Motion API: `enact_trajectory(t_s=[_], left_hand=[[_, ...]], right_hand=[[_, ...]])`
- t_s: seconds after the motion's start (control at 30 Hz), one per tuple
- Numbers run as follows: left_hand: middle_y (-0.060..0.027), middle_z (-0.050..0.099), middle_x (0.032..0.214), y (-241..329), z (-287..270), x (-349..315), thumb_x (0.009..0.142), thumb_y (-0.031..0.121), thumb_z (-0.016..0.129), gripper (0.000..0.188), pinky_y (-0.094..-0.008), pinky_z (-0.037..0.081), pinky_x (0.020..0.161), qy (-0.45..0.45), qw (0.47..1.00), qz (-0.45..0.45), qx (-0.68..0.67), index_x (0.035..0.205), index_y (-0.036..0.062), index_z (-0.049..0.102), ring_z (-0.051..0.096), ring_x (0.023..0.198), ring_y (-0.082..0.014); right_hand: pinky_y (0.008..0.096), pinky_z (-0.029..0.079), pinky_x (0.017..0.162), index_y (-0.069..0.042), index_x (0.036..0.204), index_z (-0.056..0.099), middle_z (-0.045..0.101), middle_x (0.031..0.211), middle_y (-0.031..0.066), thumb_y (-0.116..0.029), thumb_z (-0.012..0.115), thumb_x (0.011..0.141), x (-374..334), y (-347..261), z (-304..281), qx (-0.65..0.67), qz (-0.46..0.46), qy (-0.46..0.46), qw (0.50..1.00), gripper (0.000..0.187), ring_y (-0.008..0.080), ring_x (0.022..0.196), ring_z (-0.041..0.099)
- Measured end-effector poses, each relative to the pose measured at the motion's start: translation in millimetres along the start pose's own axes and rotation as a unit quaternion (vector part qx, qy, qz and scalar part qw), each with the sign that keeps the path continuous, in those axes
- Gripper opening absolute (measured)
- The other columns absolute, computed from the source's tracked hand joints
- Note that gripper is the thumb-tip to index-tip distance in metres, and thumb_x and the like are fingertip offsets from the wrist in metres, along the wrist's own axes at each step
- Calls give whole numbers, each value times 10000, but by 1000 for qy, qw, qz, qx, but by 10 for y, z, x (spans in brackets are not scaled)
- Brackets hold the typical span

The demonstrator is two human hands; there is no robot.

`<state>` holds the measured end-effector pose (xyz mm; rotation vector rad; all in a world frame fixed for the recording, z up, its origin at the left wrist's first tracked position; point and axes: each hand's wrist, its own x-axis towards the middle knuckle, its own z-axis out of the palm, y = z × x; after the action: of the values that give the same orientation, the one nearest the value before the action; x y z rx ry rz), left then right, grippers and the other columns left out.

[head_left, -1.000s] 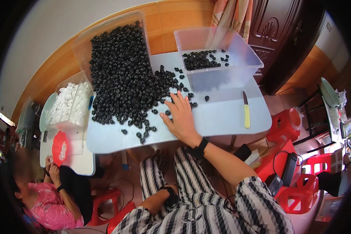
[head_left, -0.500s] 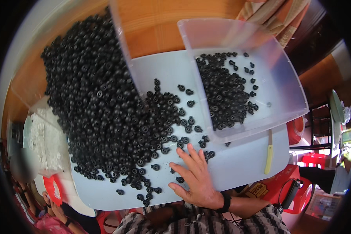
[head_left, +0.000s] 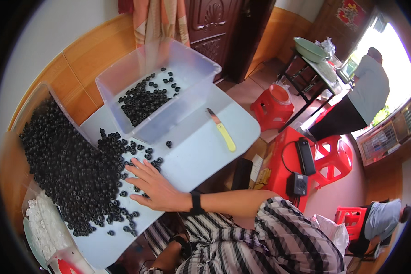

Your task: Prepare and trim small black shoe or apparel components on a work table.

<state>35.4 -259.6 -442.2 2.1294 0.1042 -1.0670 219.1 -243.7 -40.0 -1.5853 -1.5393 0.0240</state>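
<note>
Held right hand (head_left: 154, 188) open, fingers spread, beside black pieces (head_left: 73, 173) at 9 o'clock; best kept low and flat over desk (head_left: 192, 162). Could not tell hidden left hand's state.

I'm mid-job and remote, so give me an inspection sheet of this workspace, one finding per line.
Surface: pale blue table, partly covered by the heap.
Job's things: black pieces heaped in the left tub and out across the table; a smaller batch inside the right tub.
Clutter: knife on the table, blade exposed, yellow handle.
Grip: right hand open, fingers spread at the heap's edge; left forearm low by the lap, hand unclear.
Cables: dark cord looping by an adapter on a red box, off the table.
Surroundings: door, red stools, two people farther off on the right.
</note>
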Motion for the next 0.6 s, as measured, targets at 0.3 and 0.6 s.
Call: enact_trajectory(t_s=[0.3,0.6], left_hand=[[-194,697,1020,-147,-501,-694,811,313,660,421,-416,519,858,189,980,38,-42,1105,12,659,661,964,-297],[-14,670,1047,1337,-1744,-1525,948,379,659,376,-252,544,808,187,836,161,-490,1219,125,604,643,935,-116]], right_hand=[[541,227,1175,-3,1180,594,490,1390,217,-274,713,863,10,-161,202,-33,-126,62,990,434,410,1408,331],[552,252,1153,-19,1165,631,566,1320,202,-293,708,862,81,85,175,-118,-156,59,979,415,412,1353,412]])
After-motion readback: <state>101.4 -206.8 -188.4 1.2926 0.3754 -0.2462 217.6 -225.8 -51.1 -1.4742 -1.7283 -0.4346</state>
